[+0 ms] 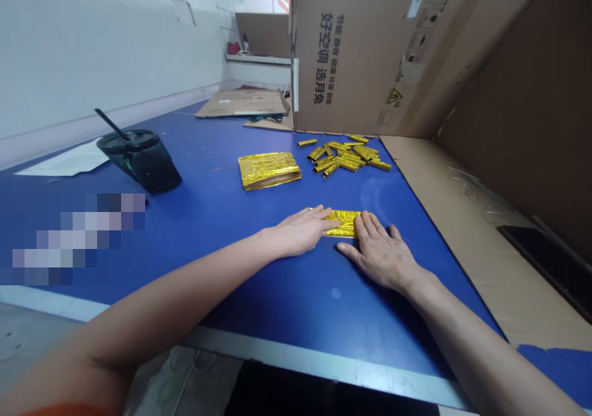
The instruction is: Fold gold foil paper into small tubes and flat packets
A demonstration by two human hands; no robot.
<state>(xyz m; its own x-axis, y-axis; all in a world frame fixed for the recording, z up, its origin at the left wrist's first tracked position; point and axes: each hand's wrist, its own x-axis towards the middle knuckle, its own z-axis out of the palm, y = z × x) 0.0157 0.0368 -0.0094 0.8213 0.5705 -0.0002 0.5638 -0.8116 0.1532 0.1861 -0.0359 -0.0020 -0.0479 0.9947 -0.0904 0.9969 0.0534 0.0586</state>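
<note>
A flat gold foil sheet (345,224) lies on the blue tabletop (277,299) between my two hands. My left hand (308,228) rests on its left end with the fingers extended. On its right end lie the spread fingers of my right hand (382,249), the thumb held apart on the table. Neither hand is closed round anything. Farther back on the left is a stack of gold foil sheets (269,171). Several small folded gold pieces (349,157) lie in a loose pile beyond my right hand.
A dark green cup (143,160) with a straw stands at the left, beside white paper (65,159). Flat cardboard (245,103) lies at the back. A large cardboard box (361,52) rises behind the pile. Along the right edge runs more cardboard (430,200).
</note>
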